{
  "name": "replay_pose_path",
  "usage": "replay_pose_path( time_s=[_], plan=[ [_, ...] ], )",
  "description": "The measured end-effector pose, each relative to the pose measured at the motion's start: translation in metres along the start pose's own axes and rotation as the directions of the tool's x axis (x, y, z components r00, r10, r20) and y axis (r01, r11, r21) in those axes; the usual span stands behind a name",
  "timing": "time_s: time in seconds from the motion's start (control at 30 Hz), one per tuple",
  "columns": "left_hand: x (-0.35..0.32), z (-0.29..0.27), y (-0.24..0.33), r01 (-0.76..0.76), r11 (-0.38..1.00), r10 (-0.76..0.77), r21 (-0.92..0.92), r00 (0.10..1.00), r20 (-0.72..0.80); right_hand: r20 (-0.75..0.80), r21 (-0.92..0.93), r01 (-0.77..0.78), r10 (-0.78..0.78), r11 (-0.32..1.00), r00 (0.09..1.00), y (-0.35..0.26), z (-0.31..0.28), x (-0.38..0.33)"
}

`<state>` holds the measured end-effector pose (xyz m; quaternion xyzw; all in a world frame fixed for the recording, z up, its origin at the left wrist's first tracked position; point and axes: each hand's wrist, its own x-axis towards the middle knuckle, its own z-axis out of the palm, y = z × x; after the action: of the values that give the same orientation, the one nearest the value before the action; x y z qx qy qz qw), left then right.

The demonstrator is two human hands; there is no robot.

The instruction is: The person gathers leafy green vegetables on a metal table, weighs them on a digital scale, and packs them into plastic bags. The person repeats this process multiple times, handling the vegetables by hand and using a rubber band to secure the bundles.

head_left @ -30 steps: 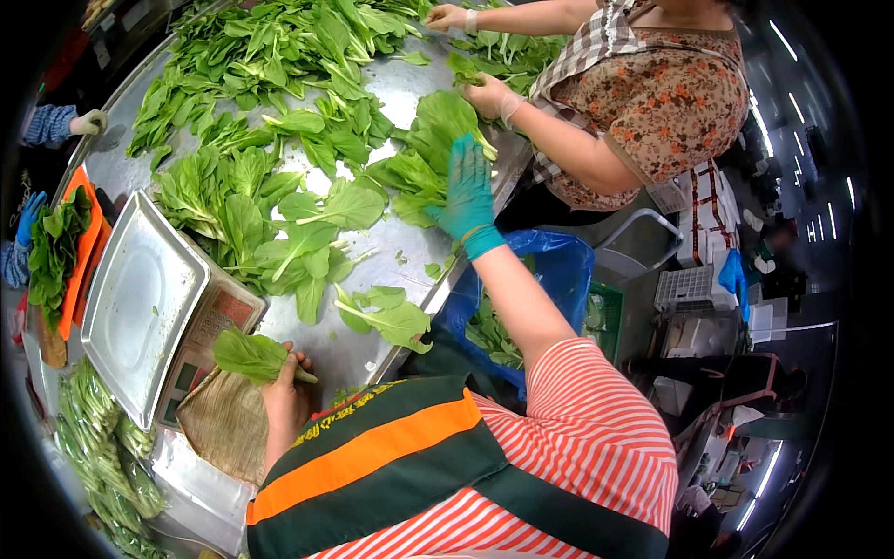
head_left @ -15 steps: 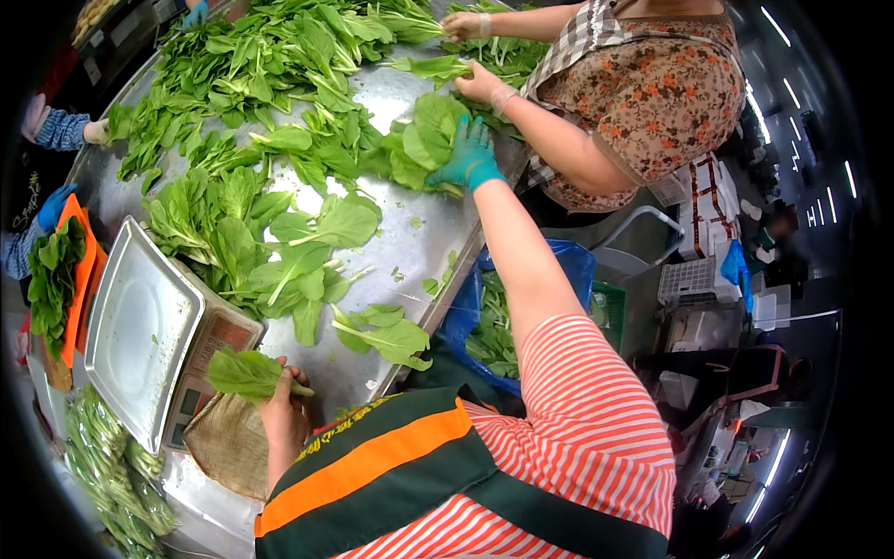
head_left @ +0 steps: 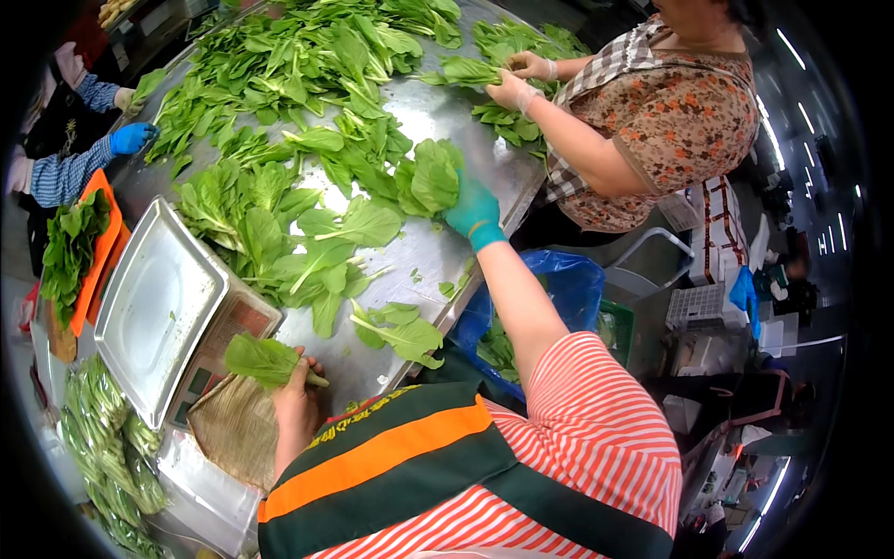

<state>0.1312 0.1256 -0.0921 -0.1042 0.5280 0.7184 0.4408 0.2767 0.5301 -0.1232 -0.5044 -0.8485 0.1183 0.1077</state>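
**Left hand holds a bunch of greens, right hand at a heap of leaves**

The bare left hand [head_left: 296,402] is closed round the stalks of a bunch of greens [head_left: 263,361], near the counter's near edge. The right hand [head_left: 475,212], in a teal glove, touches the heap of leaves [head_left: 434,177] just inside that edge, farther along; its fingers are partly hidden and blurred, so I cannot tell how tightly they close. Between the hands, a few loose leaves [head_left: 400,333] lie on the metal counter [head_left: 405,107]. Left of these stands a scale with a silver pan [head_left: 158,303], a brown sheet [head_left: 237,429] beside it. More greens [head_left: 307,56] cover the counter toward its far end. A blue-lined bin [head_left: 565,282] stands below the near edge. Beyond it, a co-worker's hands [head_left: 514,90] hold greens.
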Motion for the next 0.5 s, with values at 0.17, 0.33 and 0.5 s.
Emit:
replay_pose_path(
  time_s=[0.17,0.33,0.5],
  plan=[
    [-0.013,0.005,0.009,-0.002,0.998,0.006,-0.056,0.997,0.074,0.06,0.541,-0.028,-0.006,0.841,0.998,0.006,-0.009,-0.027],
    [-0.023,-0.012,0.016,-0.104,0.99,0.124,-0.094,0.961,0.246,0.363,0.932,-0.357,-0.238,0.071,0.901,-0.069,-0.03,-0.071],
    [-0.011,-0.03,0.03,-0.473,0.821,0.277,0.319,0.819,0.501,0.139,0.99,-0.072,-0.824,0.119,0.55,-0.201,-0.005,-0.161]
  ],
)
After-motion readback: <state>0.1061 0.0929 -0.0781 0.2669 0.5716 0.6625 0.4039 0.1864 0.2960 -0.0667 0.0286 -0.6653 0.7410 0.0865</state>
